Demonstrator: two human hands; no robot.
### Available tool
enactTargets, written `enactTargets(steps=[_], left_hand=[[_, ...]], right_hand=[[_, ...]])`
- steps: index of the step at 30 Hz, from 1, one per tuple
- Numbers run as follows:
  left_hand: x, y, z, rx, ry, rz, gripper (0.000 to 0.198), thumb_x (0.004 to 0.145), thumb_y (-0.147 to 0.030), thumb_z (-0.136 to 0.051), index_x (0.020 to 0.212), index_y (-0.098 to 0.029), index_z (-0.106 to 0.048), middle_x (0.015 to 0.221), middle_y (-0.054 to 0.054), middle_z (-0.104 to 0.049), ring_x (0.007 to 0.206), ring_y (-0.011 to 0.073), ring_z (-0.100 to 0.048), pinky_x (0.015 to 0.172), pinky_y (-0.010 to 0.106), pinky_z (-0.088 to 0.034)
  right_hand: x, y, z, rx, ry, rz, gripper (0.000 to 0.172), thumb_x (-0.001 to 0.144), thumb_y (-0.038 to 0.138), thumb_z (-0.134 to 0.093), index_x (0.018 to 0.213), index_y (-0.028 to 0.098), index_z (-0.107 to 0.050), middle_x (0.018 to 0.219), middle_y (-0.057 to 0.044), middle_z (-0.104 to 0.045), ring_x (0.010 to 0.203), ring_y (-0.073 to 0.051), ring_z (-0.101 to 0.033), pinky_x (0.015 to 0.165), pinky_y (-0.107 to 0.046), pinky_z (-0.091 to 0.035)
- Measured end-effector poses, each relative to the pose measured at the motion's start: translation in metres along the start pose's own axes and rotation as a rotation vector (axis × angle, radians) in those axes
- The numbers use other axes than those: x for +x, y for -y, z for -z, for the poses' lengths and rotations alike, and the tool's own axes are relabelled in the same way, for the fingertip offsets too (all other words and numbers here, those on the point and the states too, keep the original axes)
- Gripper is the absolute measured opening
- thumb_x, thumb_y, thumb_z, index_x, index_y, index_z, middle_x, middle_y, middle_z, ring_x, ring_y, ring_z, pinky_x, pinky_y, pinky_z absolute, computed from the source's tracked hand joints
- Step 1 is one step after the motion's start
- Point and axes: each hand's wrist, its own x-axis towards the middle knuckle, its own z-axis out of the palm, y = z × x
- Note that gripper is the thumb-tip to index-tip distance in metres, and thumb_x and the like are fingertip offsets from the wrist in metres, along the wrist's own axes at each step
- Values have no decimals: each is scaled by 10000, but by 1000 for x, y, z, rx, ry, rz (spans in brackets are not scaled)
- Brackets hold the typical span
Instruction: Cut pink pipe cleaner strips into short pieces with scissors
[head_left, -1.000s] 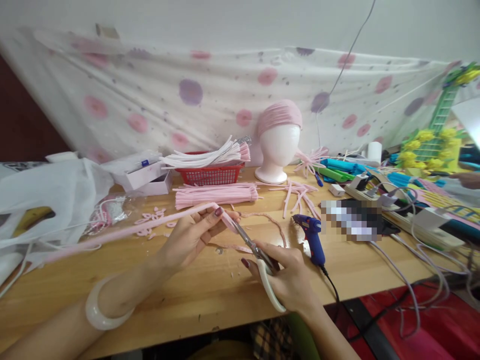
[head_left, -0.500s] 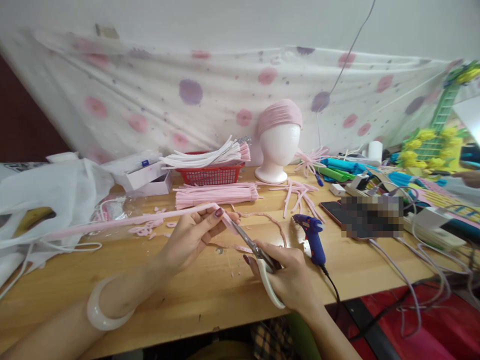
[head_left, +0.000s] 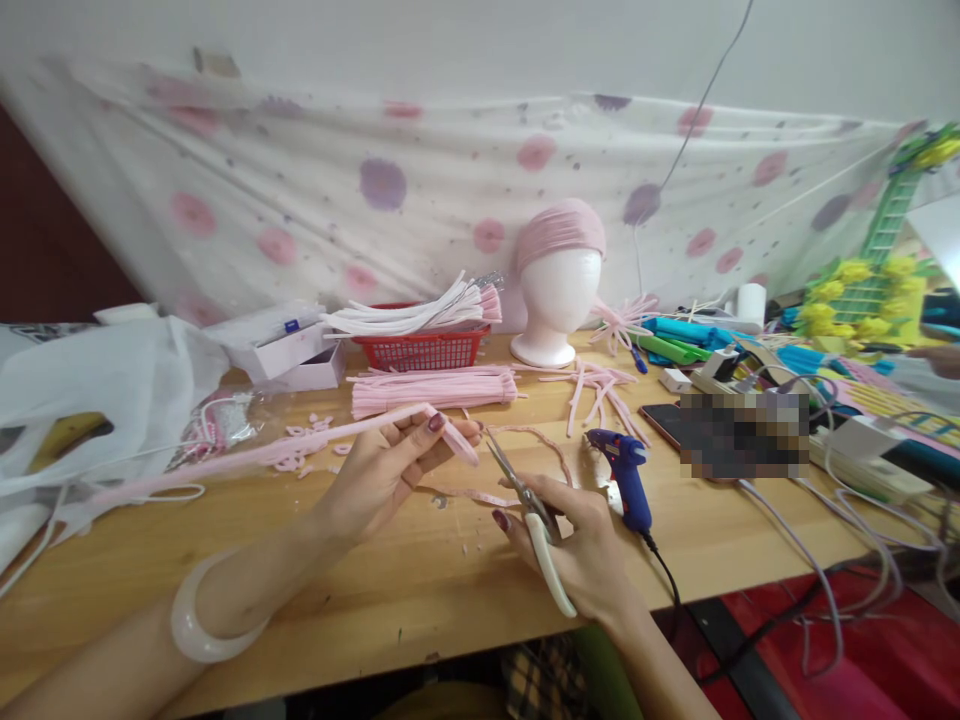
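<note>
My left hand [head_left: 390, 470] is closed in a pinch on a long pink strip [head_left: 247, 457], which runs off to the left over the wooden table [head_left: 420, 590]; the strip's short end sticks out to the right of my fingers. My right hand [head_left: 577, 550] grips white-handled scissors [head_left: 529, 510]. Their blades point up and left, a little apart from the strip's end. A thin pink offcut [head_left: 469, 494] lies on the table between my hands.
A blue glue gun [head_left: 624, 475] lies just right of my right hand, its black cord running off the table edge. Behind are a pile of pink strips [head_left: 433, 387], a red basket [head_left: 420, 348], a foam head [head_left: 559, 290], white boxes [head_left: 289, 352], cables and a power strip [head_left: 825, 440].
The scissors have pulled back to the right, off the pink strip's end, where their blades were before. My left hand keeps its hold; the strip's far left part has dipped a little.
</note>
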Motion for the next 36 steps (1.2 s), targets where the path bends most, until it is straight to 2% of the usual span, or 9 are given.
enactTargets(steps=[6,13,16,20,23,26,30,33,36], left_hand=[[1,-1,-1,-16,-54,3,159,766,-303,-761,751,-154,-708,843,62,-774,816,181,-715,869,311,-532],[13,-1,8,-32,-258,15,162,680,-266,-800,717,-167,-676,905,48,-771,852,166,-693,855,314,-510],[16,-2,10,-35,-276,-8,167,669,-264,-797,710,-158,-675,854,35,-757,816,157,-684,838,305,-504],[21,-3,14,-13,-303,-81,140,661,-234,-780,704,-153,-674,749,5,-712,737,141,-659,747,270,-489],[23,-2,17,-4,-324,-86,126,664,-223,-770,709,-152,-676,735,1,-697,723,128,-639,735,261,-478],[24,-1,18,12,-309,-71,126,673,-230,-772,712,-153,-680,742,2,-691,733,127,-631,729,253,-471],[23,-1,17,48,-247,-62,131,690,-249,-766,693,-143,-688,727,17,-688,722,132,-631,722,252,-465],[23,1,18,35,-292,-48,140,669,-241,-782,685,-145,-682,727,10,-680,721,129,-626,724,254,-468],[23,4,19,35,-315,-11,161,662,-250,-794,695,-140,-682,734,6,-675,723,123,-619,731,249,-473]], right_hand=[[0,-2,-2,-18,14,-72,159,840,311,-633,886,166,-681,591,27,-576,488,-95,-451,483,-193,-361],[4,-12,-1,-358,-89,-181,222,828,312,-620,1016,206,-673,717,-21,-687,585,-172,-604,539,-244,-415],[2,-9,5,-475,32,-154,332,844,201,-542,1163,199,-635,839,-63,-703,743,-220,-653,640,-280,-460],[4,-2,16,-619,307,-104,386,825,138,-522,1179,194,-667,806,-81,-690,786,-242,-659,687,-297,-464],[14,-1,18,-585,276,-60,416,837,145,-525,1225,217,-659,872,-80,-699,799,-220,-655,708,-283,-464],[22,-4,15,-638,319,-74,382,799,118,-542,1127,202,-718,791,-78,-696,759,-225,-657,668,-281,-459],[23,-8,14,-609,202,-70,417,826,158,-536,1217,207,-675,941,-93,-718,837,-233,-672,658,-279,-472],[20,-12,14,-618,261,-53,412,795,127,-528,1150,220,-714,849,-78,-726,776,-233,-677,629,-281,-477],[19,-16,9,-558,121,-61,399,822,178,-530,1185,211,-691,946,-92,-731,804,-232,-683,666,-293,-502]])
